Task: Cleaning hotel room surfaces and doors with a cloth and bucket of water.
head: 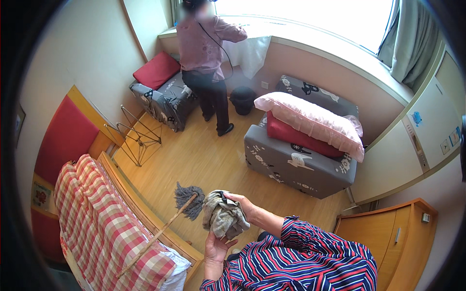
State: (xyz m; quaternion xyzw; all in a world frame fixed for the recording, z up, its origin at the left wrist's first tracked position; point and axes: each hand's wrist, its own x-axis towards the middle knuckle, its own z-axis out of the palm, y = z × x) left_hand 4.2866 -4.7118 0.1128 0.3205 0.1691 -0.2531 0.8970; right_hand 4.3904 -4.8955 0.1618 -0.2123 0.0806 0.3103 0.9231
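Note:
Both of my hands hold a bunched, grey-beige cloth (225,214) in front of my body. My right hand (243,205) grips its upper right side, the thumb on top. From below, my left hand (217,247) supports the bundle with its fingers partly spread. Just left of the cloth is the grey string head of a mop (189,202); its wooden handle leans across the edge of the bed with the red checked cover (113,222).
A person (204,54) stands at the windowsill near a white cloth (247,54). A folding metal frame (136,140), a black bin (243,100), a covered grey seat (298,171) with cushions and a wooden cabinet (386,232) stand around the floor.

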